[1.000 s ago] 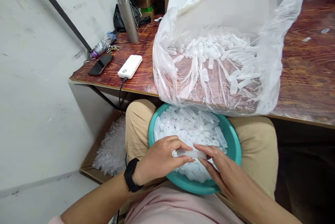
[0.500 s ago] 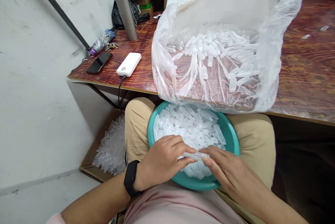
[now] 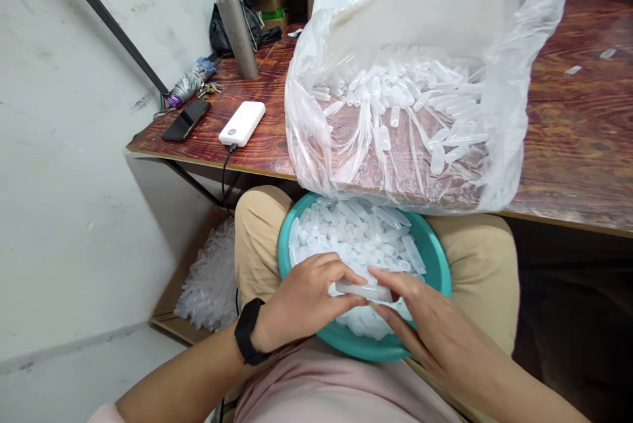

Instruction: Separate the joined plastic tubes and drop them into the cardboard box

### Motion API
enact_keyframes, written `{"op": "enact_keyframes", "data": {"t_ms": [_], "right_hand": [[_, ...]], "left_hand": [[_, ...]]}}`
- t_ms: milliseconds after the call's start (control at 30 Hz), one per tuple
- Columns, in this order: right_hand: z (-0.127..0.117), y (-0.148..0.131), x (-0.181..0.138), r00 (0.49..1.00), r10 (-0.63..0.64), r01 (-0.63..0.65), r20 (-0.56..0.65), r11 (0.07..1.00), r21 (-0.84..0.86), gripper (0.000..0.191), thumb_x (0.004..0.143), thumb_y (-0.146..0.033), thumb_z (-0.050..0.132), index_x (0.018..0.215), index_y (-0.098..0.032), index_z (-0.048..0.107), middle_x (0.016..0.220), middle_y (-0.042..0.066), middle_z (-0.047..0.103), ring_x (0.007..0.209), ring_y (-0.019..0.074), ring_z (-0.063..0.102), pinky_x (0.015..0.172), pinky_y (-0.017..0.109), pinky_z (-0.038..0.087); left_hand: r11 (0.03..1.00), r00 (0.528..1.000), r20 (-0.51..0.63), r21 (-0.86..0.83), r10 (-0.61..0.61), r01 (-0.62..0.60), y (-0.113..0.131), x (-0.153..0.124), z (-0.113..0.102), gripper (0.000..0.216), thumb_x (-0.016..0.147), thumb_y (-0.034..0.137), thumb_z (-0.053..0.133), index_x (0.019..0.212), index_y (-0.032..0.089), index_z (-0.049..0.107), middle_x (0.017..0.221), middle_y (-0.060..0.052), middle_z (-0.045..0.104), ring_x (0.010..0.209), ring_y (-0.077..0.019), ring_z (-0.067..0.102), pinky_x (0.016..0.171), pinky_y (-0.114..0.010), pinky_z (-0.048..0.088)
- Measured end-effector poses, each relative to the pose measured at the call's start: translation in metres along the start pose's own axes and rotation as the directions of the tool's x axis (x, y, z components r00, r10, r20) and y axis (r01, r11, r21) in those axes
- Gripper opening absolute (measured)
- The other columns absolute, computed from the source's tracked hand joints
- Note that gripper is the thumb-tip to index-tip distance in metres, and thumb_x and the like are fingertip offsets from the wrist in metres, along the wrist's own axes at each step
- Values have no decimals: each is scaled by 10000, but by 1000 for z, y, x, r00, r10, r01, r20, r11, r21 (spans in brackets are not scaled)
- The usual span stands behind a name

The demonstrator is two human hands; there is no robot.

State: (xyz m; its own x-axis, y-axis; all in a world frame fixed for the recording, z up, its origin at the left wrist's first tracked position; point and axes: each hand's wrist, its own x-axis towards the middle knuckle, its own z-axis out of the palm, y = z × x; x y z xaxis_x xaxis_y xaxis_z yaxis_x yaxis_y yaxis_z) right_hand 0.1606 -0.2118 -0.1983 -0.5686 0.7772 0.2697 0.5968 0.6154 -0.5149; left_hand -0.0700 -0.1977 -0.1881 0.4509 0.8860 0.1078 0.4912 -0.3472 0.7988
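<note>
Our left hand (image 3: 311,291) pinched the translucent plastic tube (image 3: 374,292), its long axis pointing about three o'clock, toward our right hand (image 3: 428,308), fingers parted.

On my feed, a wood-grained table (image 3: 576,153) bears a plastic bag (image 3: 314,143) (translucent pieces (image 3: 395,85) inside), white power bank (image 3: 242,124), dark phone (image 3: 186,121), keys (image 3: 210,89), folded umbrella (image 3: 192,83) and metal flask (image 3: 233,21).

Open air over far half of teal tub (image 3: 439,265), knees (image 3: 262,215) flanking it, plastic bag (image 3: 509,113) blocking beyond
</note>
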Motion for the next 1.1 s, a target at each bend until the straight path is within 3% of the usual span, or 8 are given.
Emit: {"op": "enact_keyframes", "data": {"t_ms": [67,167,333,467,600,733,900,1100], "right_hand": [[3,-3,-1,999,-40,40,-11,999,22,357,1093,-322,412,1448,-296,417,1126,74,742,1011,212,747,860,359,615],[8,-7,1,997,83,-81,-9,989,127,278,1104,-326,374,1373,-301,440,1166,73,719,1047,185,730,861,316,603],[10,10,17,941,307,-327,143,933,153,364,1107,-423,337,1434,-266,362,873,7,682,743,172,712,675,292,596],[15,43,32,977,187,-178,100,980,-92,366,1088,-440,370,1359,-225,490,1081,105,685,981,255,723,885,446,591],[25,59,39,983,137,-117,125,980,-158,327,1079,-343,392,1346,-208,525,1131,128,666,1002,275,727,832,441,604],[31,61,37,985,104,-77,140,980,-185,320,1063,-252,406,1347,-213,547,1138,125,681,1025,290,713,852,463,597],[34,63,33,983,80,-44,163,976,-212,346,1014,-146,433,1313,-192,600,1143,147,667,1033,318,694,837,487,592],[37,66,30,983,106,-70,153,973,-222,308,980,-96,448,1194,-155,662,979,123,663,841,275,711,733,423,601]], "left_hand": [[1000,1000,-13,9,13,-13,-3,0,1,165,877,311,806,949,194,714,897,0,728,875,-168,690,841,-277,519],[983,991,21,123,133,-135,-8,1,0,115,964,294,699,973,183,673,941,-24,726,929,-190,682,884,-304,519],[919,966,234,344,113,-191,-20,31,-2,139,1037,156,482,1162,174,539,1114,-73,670,1051,-211,647,935,-336,522],[798,963,266,574,32,-185,-32,75,-4,250,990,52,377,1182,133,516,1162,-140,612,1070,-280,603,946,-437,509],[766,953,302,605,33,-218,-38,99,-10,312,958,14,391,1200,147,535,1184,-133,603,1061,-284,597,930,-438,501],[758,953,304,622,-5,-195,-36,96,-18,316,969,12,382,1217,132,538,1187,-140,607,1063,-274,611,930,-422,501],[809,912,410,529,20,-256,-38,82,-17,290,1011,349,605,1234,170,560,1204,-101,649,1131,-258,632,980,-380,505],[813,916,402,528,15,-245,-40,70,-13,136,1028,207,550,1149,156,584,1112,-99,674,1070,-244,663,927,-364,528]]}}
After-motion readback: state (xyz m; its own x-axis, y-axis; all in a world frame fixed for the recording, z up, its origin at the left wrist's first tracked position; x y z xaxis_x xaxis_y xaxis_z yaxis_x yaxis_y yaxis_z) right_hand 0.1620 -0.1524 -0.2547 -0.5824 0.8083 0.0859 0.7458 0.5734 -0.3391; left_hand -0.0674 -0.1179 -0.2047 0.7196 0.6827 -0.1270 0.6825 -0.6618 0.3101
